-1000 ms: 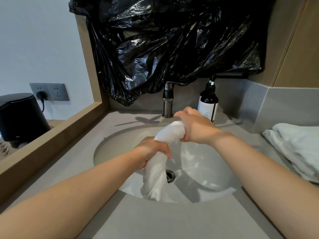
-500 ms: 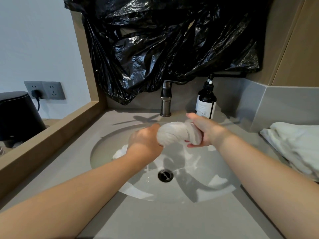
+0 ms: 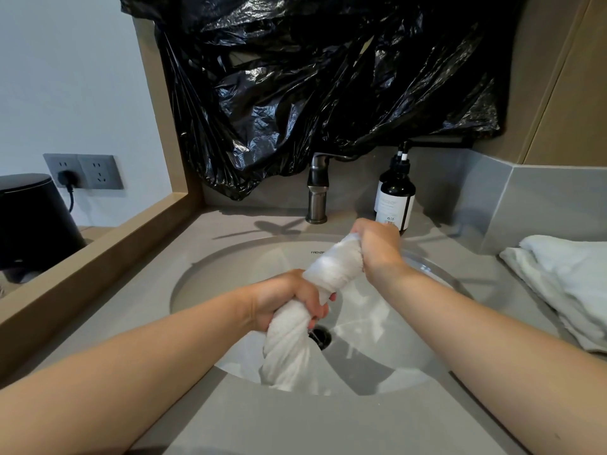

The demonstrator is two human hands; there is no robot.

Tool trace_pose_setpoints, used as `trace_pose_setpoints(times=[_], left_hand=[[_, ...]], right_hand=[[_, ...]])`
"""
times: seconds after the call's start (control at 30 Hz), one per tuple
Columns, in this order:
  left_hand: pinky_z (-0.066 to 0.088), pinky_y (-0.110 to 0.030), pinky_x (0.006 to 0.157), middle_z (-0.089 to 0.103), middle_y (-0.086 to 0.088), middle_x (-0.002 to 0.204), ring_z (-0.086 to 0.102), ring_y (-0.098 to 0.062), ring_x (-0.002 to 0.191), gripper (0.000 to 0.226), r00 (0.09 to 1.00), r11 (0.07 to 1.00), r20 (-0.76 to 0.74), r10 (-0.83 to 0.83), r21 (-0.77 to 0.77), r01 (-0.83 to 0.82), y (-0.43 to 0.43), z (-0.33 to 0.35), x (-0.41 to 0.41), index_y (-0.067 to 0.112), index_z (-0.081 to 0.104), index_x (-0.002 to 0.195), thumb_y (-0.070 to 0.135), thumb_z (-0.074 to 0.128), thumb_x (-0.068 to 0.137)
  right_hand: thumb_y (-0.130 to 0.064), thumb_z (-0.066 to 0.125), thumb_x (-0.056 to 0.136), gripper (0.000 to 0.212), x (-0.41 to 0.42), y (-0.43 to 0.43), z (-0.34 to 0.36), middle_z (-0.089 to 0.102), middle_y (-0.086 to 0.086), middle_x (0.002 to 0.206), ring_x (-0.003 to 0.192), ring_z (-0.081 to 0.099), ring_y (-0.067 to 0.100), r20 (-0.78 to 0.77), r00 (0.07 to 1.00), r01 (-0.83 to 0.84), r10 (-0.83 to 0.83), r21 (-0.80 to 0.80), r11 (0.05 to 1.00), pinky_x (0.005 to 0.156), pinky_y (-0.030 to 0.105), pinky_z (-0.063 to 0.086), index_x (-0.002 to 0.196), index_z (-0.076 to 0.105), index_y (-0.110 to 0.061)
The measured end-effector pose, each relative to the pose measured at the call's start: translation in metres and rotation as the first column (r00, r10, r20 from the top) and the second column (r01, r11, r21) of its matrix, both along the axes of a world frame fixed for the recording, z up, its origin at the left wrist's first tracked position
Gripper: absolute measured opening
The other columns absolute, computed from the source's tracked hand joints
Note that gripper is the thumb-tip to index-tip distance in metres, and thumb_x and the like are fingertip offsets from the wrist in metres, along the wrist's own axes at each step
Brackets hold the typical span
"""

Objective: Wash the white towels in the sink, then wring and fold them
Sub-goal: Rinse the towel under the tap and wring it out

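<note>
A white towel, twisted into a thick rope, slants over the round sink. My right hand grips its upper end near the tap. My left hand grips its middle, fingers curled round it. The towel's lower end hangs twisted into the basin near the front rim. A little water drips by the drain.
More white towels lie stacked on the counter at the right. A dark pump bottle stands beside the tap. Black plastic sheeting covers the wall above. A black appliance and wall sockets sit at the left.
The towel was held level between both hands half a second ago. Now it slants, my left hand lower and nearer me, my right hand higher, and its lower end hangs into the basin.
</note>
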State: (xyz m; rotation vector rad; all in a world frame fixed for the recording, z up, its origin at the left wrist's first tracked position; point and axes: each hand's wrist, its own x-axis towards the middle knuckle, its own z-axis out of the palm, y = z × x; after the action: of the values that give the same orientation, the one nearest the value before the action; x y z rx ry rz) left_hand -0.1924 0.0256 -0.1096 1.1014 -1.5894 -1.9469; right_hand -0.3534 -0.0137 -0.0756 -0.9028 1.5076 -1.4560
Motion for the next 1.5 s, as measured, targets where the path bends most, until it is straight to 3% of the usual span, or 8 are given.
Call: trace_pose_setpoints(times=[0.4, 0.73, 0.83, 0.93, 1.03, 1.17, 1.33, 1.5], left_hand=[[0.045, -0.022, 0.052, 0.052, -0.004, 0.06, 0.051, -0.014, 0.046, 0.037, 0.977, 0.982, -0.191, -0.092, 0.144, 0.12, -0.007, -0.006, 0.005, 0.007, 0.053, 0.09, 0.005, 0.061, 0.054], [0.052, -0.033, 0.066, 0.059, -0.013, 0.059, 0.056, -0.025, 0.051, 0.009, 0.908, 0.927, 0.188, 0.375, -0.11, -0.36, -0.008, 0.001, -0.015, 0.002, 0.063, 0.064, -0.003, 0.066, 0.072], [0.054, -0.033, 0.065, 0.062, -0.012, 0.061, 0.059, -0.025, 0.053, 0.005, 0.875, 0.892, 0.192, 0.445, -0.178, -0.415, -0.022, 0.012, -0.009, 0.002, 0.064, 0.074, 0.0, 0.068, 0.071], [0.057, -0.041, 0.074, 0.066, -0.012, 0.065, 0.062, -0.027, 0.061, 0.015, 0.851, 0.876, 0.234, 0.471, -0.238, -0.42, -0.037, 0.02, -0.009, 0.003, 0.066, 0.081, 0.005, 0.07, 0.066], [0.057, -0.038, 0.067, 0.066, -0.013, 0.075, 0.061, -0.028, 0.066, 0.026, 0.816, 0.83, 0.263, 0.515, -0.391, -0.397, -0.047, 0.024, -0.012, 0.002, 0.067, 0.086, 0.008, 0.072, 0.061], [0.037, -0.026, 0.051, 0.057, -0.008, 0.072, 0.049, -0.023, 0.059, 0.026, 0.798, 0.758, 0.234, 0.556, -0.535, -0.372, -0.053, 0.009, -0.007, -0.003, 0.066, 0.087, 0.007, 0.069, 0.064], [0.044, -0.032, 0.055, 0.057, -0.002, 0.063, 0.053, -0.022, 0.06, 0.014, 0.823, 0.732, 0.145, 0.549, -0.559, -0.39, -0.06, -0.002, -0.004, 0.017, 0.059, 0.062, 0.015, 0.067, 0.051], [0.049, -0.022, 0.062, 0.062, -0.003, 0.074, 0.061, -0.015, 0.07, 0.022, 0.877, 0.803, 0.152, 0.455, -0.496, -0.331, -0.06, -0.005, 0.017, 0.006, 0.065, 0.089, -0.002, 0.068, 0.069]], right_hand=[[-0.002, 0.047, 0.072, 0.016, 0.002, -0.003, -0.012, 0.043, 0.002, 0.061, 0.054, 0.04, 0.019, 0.213, 0.974, -0.084, 0.074, 0.038, 0.996, 0.05, 0.025, 0.032, 0.06, 0.041, -0.011], [-0.04, 0.035, 0.102, 0.035, -0.018, -0.047, -0.003, 0.058, 0.003, 0.089, 0.079, 0.055, 0.018, -0.22, 0.896, -0.332, 0.387, 0.248, 0.91, 0.071, 0.03, 0.044, 0.103, 0.058, -0.015], [-0.038, 0.03, 0.104, 0.047, -0.012, -0.067, 0.048, 0.06, 0.015, 0.123, 0.119, 0.054, 0.028, 0.075, 0.933, -0.356, 0.353, 0.03, 0.934, 0.106, 0.044, 0.033, 0.13, 0.051, -0.005], [-0.04, 0.033, 0.103, 0.064, 0.001, -0.07, 0.089, 0.037, 0.025, 0.148, 0.138, 0.037, 0.034, 0.506, 0.761, -0.367, 0.406, -0.181, 0.913, 0.116, 0.043, 0.024, 0.15, 0.018, 0.002], [-0.037, 0.039, 0.103, 0.069, 0.016, -0.072, 0.11, 0.031, 0.025, 0.152, 0.141, 0.033, 0.033, 0.584, 0.687, -0.346, 0.432, -0.26, 0.902, 0.116, 0.043, 0.024, 0.151, 0.009, 0.002], [-0.036, 0.037, 0.103, 0.056, 0.015, -0.079, 0.105, 0.046, 0.017, 0.144, 0.132, 0.046, 0.027, 0.328, 0.845, -0.37, 0.422, -0.213, 0.905, 0.105, 0.044, 0.037, 0.149, 0.027, -0.006], [-0.021, 0.044, 0.096, 0.027, 0.005, -0.075, 0.016, 0.061, 0.006, 0.077, 0.06, 0.051, 0.016, 0.066, 0.998, 0.022, -0.025, 0.046, 0.999, 0.054, 0.024, 0.037, 0.087, 0.066, -0.009], [-0.034, 0.055, 0.089, 0.029, 0.012, -0.061, -0.002, 0.062, 0.007, 0.089, 0.081, 0.057, 0.019, -0.358, 0.87, -0.359, 0.34, 0.014, 0.933, 0.074, 0.03, 0.044, 0.094, 0.066, -0.008]])
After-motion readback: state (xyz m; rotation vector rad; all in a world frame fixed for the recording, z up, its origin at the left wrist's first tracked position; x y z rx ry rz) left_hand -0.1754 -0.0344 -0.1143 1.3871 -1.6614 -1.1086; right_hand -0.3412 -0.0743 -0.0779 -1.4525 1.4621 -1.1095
